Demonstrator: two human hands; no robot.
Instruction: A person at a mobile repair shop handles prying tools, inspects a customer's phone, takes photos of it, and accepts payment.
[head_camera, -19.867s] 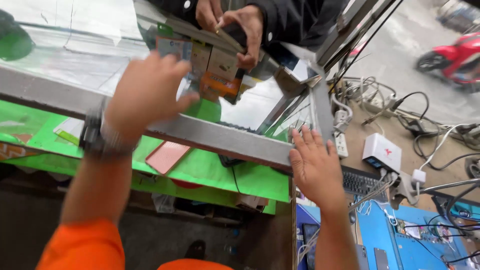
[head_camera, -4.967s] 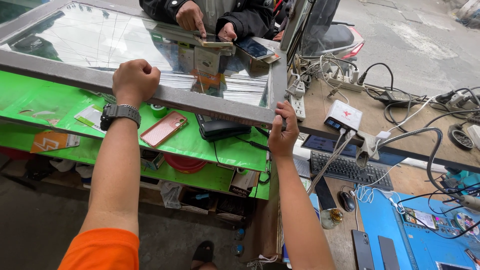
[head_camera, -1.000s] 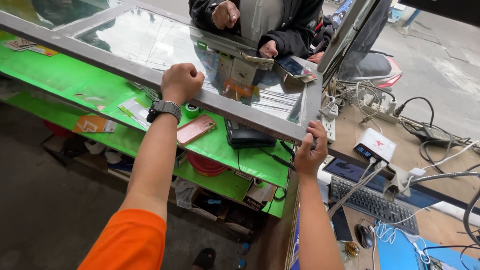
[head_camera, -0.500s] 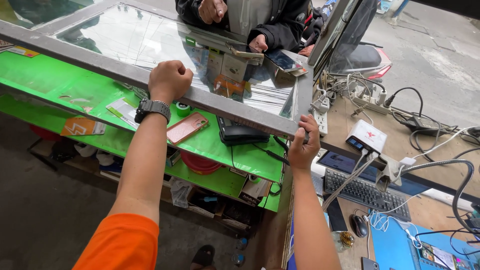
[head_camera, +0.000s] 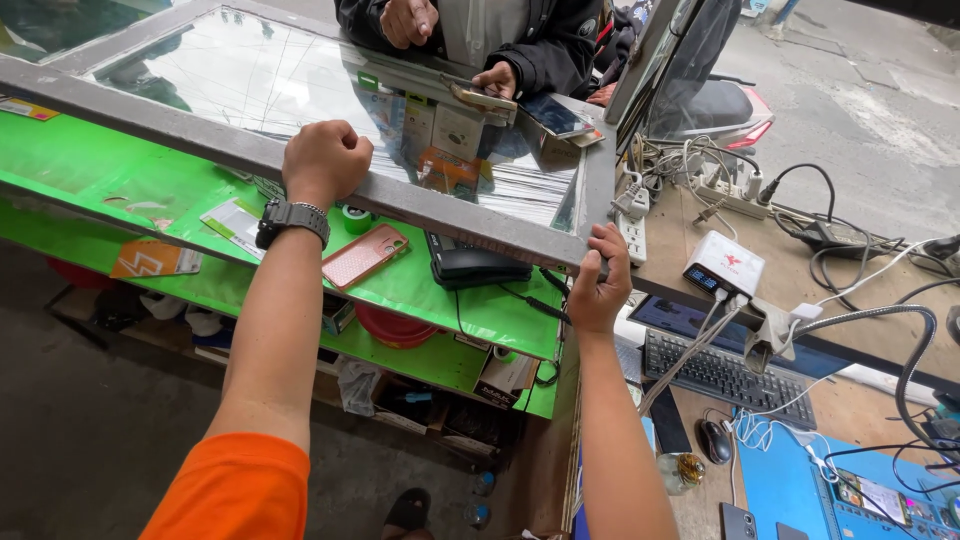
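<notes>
Head view looks down on a glass display counter (head_camera: 300, 90) with a grey metal frame (head_camera: 450, 215), and both of the person's hands are on that frame's near edge. The left hand (head_camera: 325, 160), a black wristwatch (head_camera: 292, 220) on its wrist, is balled into a fist resting on top of the rail. The right hand (head_camera: 600, 285) is curled around the frame's near right corner, fingers wrapped over the edge.

Across the counter another person's hand (head_camera: 497, 78) holds a phone (head_camera: 478, 95) on the glass, just beside a second phone (head_camera: 555, 115) lying flat.

I judge the main risk to be the glass: weight from the fist close to the pane's edge could crack it, or jolt the phones. A slip of the right hand at the corner could scrape the fingers on the metal or knock the power strip (head_camera: 632, 230) just beside it, tugging the tangled cables. Below, a pink phone case (head_camera: 365, 255) and a black desk phone (head_camera: 475, 265) sit on the green shelf (head_camera: 130, 180), where a shake could shift them.
</notes>
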